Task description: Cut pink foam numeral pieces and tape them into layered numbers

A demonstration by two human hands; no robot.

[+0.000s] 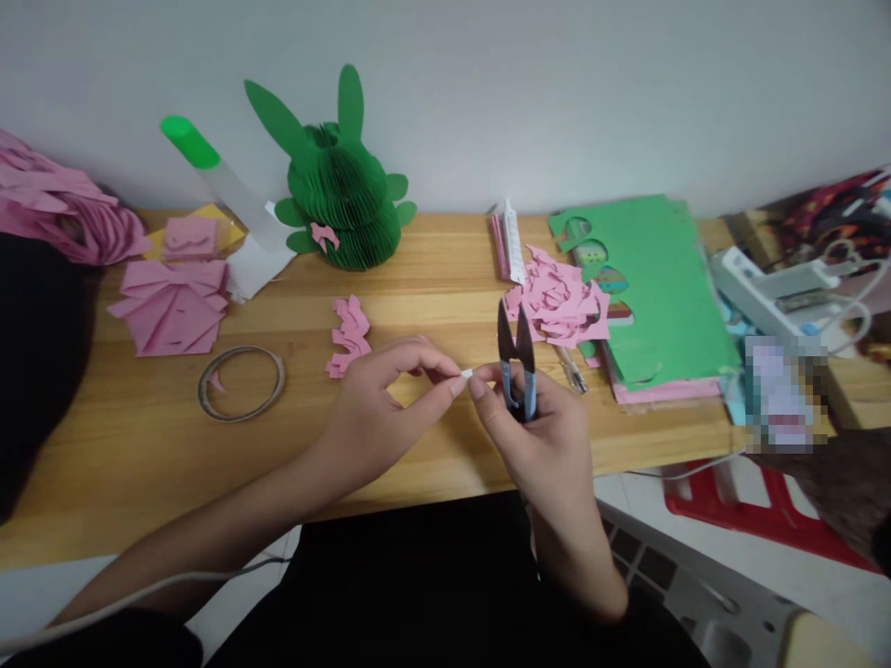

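Over the middle of the table, my left hand (382, 394) is closed, thumb and forefinger pinching a small white piece (467, 374), perhaps tape or paper. The thumb and forefinger of my right hand (547, 431) meet the other end of that piece. Dark-bladed thread snips (516, 366) with grey-blue handles are held in my right hand, blades pointing up and slightly apart. Cut pink paper shapes (350, 336) lie just beyond my left hand. A tape roll (241, 384) rests flat to the left, with a pink scrap inside its ring.
A green folded-paper rabbit (341, 195) with a pink bow stands near the wall. Pink scraps (557, 297) are heaped beside green sheets (668, 297) at right. Folded pink paper (171, 306) and a green-capped bottle (215, 172) are at left. A power strip (772, 297) sits far right.
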